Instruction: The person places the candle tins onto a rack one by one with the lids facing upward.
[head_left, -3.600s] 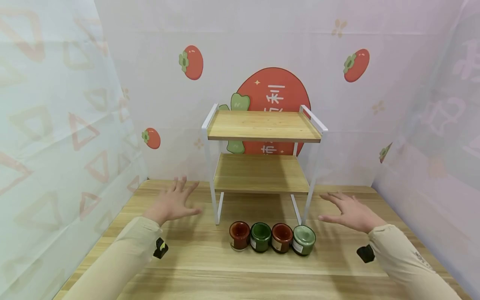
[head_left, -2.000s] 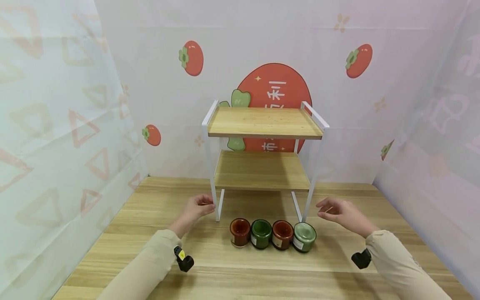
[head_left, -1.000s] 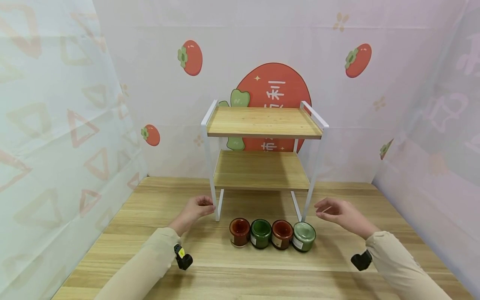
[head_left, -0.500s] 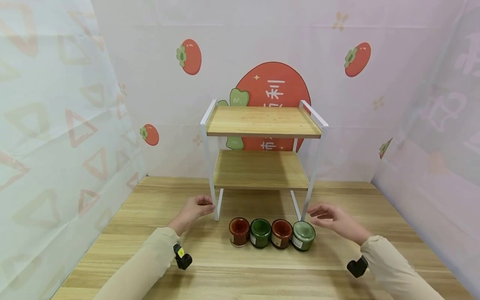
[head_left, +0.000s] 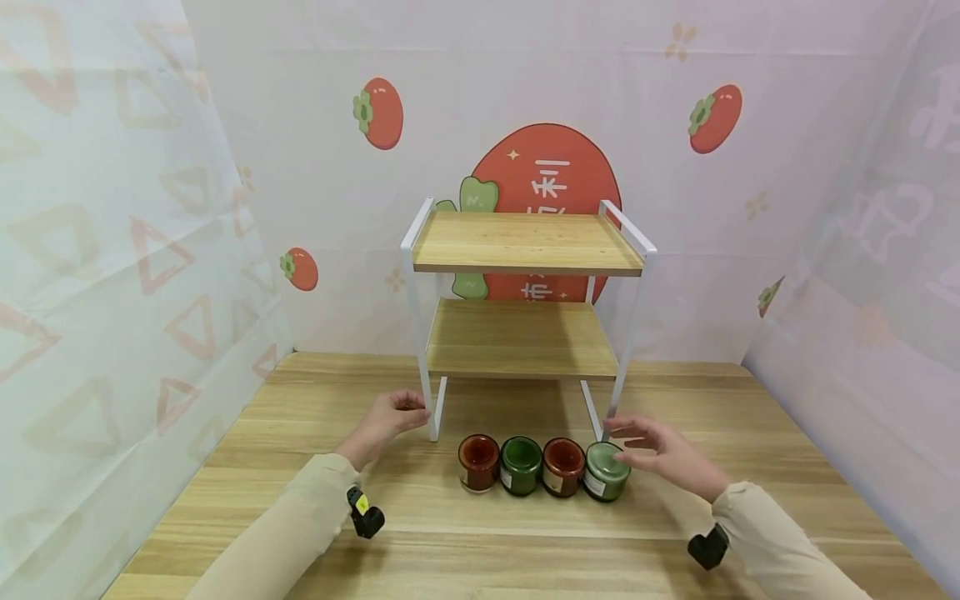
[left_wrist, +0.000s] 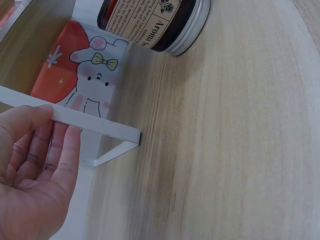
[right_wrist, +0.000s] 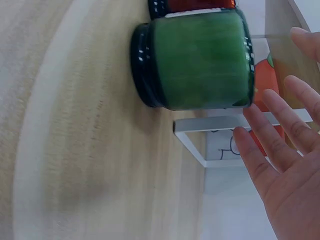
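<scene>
Four squat round glass jars stand side by side in one row on the pale wood-grain table (head_left: pixel 480 562), in front of the shelf. From left to right we list: one red-brown glass jar (head_left: pixel 478 463); one dark green glass jar (head_left: pixel 521 467); a second red-brown glass jar (head_left: pixel 564 468); one pale green glass jar (head_left: pixel 607 472). On the first, the left wrist view shows us a cream printed label (left_wrist: pixel 142 25) and a silver band at the table end.

One shelf unit (head_left: pixel 528 243), white metal frame with two wooden boards, upright behind the row.

One left hand (head_left: pixel 388 419), thumb and fingers pinching the white metal front leg (left_wrist: pixel 95 122) on the shelf's left side, near its foot.

One right hand (head_left: pixel 670 456), fingers spread and slightly bent, holding nothing; it hovers at the pale green jar, near the shelf's right front leg. Whether its fingertips touch the glass we cannot tell.

Two beige sleeves (head_left: pixel 277 533), each with a black wrist device (head_left: pixel 365 512).

One white cloth backdrop (head_left: pixel 330 183), printed with red fruit with green leaves, behind the table.
</scene>
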